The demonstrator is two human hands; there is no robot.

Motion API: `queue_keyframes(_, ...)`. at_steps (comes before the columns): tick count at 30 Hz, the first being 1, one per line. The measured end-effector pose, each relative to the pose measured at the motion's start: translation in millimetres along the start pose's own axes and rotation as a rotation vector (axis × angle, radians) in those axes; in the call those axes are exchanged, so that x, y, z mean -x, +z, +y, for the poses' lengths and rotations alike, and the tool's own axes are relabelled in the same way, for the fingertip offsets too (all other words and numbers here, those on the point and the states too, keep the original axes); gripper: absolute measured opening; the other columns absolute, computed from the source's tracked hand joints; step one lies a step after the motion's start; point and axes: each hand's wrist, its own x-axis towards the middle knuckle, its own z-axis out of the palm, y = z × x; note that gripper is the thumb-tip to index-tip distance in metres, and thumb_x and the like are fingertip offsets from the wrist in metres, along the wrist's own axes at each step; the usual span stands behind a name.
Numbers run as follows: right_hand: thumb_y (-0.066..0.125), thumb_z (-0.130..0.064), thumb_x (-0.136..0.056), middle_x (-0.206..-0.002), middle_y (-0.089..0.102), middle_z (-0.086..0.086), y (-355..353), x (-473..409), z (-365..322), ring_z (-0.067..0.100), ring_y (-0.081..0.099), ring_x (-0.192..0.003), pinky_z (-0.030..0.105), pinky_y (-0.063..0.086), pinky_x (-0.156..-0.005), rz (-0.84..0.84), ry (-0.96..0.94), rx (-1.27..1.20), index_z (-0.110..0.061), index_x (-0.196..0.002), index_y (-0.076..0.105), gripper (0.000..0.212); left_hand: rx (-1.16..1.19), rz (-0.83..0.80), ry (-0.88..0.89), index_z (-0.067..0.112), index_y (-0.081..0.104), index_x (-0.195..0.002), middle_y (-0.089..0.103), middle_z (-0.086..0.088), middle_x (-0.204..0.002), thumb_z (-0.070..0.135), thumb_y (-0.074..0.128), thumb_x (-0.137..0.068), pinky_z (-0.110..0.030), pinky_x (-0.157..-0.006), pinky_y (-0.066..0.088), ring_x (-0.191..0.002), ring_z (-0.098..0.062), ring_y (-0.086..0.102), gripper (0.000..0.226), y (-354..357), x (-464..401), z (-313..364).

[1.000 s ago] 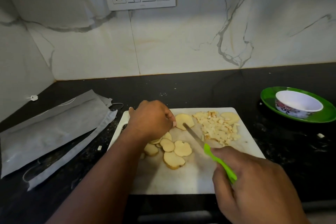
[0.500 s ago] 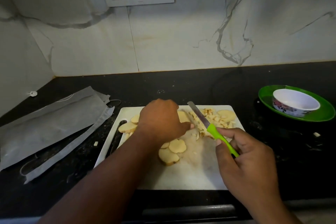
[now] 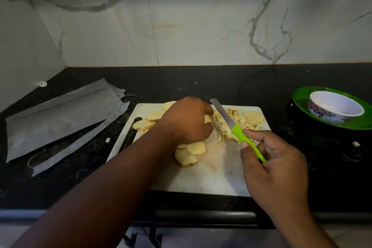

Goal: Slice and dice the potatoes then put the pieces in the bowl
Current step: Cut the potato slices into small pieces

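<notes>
While right hand (image 3: 275, 164) grips knife (image 3: 237, 129), diced potato (image 3: 231, 123) lies pale (yellowish)

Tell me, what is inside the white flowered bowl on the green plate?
The white flowered bowl on the green plate shows only bare white wall; no potato is visible. Its near rim hides part of the bottom.

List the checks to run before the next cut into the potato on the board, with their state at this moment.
1. Knife held by right hand: ok.
2. Left hand steadying a slice: cannot tell, fingertips hidden.
3. Fingers clear of blade: not ok, very close.
4. Uncut slices left on the cutting board: ok.
5. Diced pile on board: ok.
6. Bowl holds no pieces yet, on green plate: ok.
</notes>
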Motion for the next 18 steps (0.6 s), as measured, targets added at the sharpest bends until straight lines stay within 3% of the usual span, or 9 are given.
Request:
queue_keyframes(5, 0.068, -0.018, -0.088, -0.054, 0.056, -0.004, 0.0, 0.2, -1.7, 0.019, 0.053, -0.045, 0.035, 0.046, -0.042, 0.012, -0.007, 0.007, -0.028, -0.105, 0.073, 0.02, 0.117, -0.117, 0.123, 0.037, 0.067, -0.133, 0.063, 0.011, -0.132, 0.026, 0.069, -0.087, -0.035, -0.101, 0.053, -0.115, -0.011, 0.059, 0.047, -7.8, 7.2, -13.6)
queue_keyframes(10, 0.068, -0.019, -0.089, -0.059, 0.058, -0.014, -0.2, 1.3, -4.3, 0.012, 0.054, -0.046, 0.027, 0.044, -0.039, -0.041, -0.034, 0.098, -0.029, -0.107, 0.072, 0.021, 0.172, -0.048, 0.076, 0.04, 0.059, -0.143, 0.058, 0.011, -0.145, 0.02, 0.075, -0.084, -0.034, -0.109, 0.046, -0.131, -0.01, 0.053, 0.064, -25.8, 19.3, -29.1)
queue_keyframes(13, 0.067, -0.024, -0.088, -0.052, 0.052, -0.018, 0.7, 1.7, -9.2, 0.006, 0.054, -0.048, 0.014, 0.035, -0.041, -0.098, -0.057, 0.212, -0.029, -0.107, 0.072, 0.02, 0.128, -0.026, -0.028, 0.04, 0.067, -0.13, 0.059, 0.013, -0.142, 0.025, 0.077, -0.086, -0.032, -0.106, 0.045, -0.13, -0.011, 0.053, 0.048, -33.8, 22.9, -41.3)
queue_keyframes(16, 0.066, -0.027, -0.088, -0.056, 0.055, -0.02, 2.1, 1.4, -10.6, 0.002, 0.053, -0.048, 0.022, 0.045, -0.043, -0.113, -0.064, 0.296, -0.029, -0.109, 0.072, 0.023, 0.081, 0.027, -0.086, 0.039, 0.076, -0.105, 0.064, 0.013, -0.13, 0.03, 0.078, -0.087, -0.037, -0.103, 0.051, -0.122, -0.012, 0.058, 0.02, -33.2, 20.7, -46.3)
queue_keyframes(18, 0.066, -0.028, -0.087, -0.056, 0.055, -0.019, 2.6, 1.4, -10.5, 0.001, 0.051, -0.048, 0.024, 0.047, -0.044, -0.121, -0.063, 0.313, -0.03, -0.109, 0.072, 0.023, 0.083, 0.008, -0.114, 0.038, 0.077, -0.097, 0.066, 0.015, -0.124, 0.029, 0.077, -0.089, -0.038, -0.101, 0.054, -0.116, -0.01, 0.06, 0.012, -29.7, 18.7, -44.8)
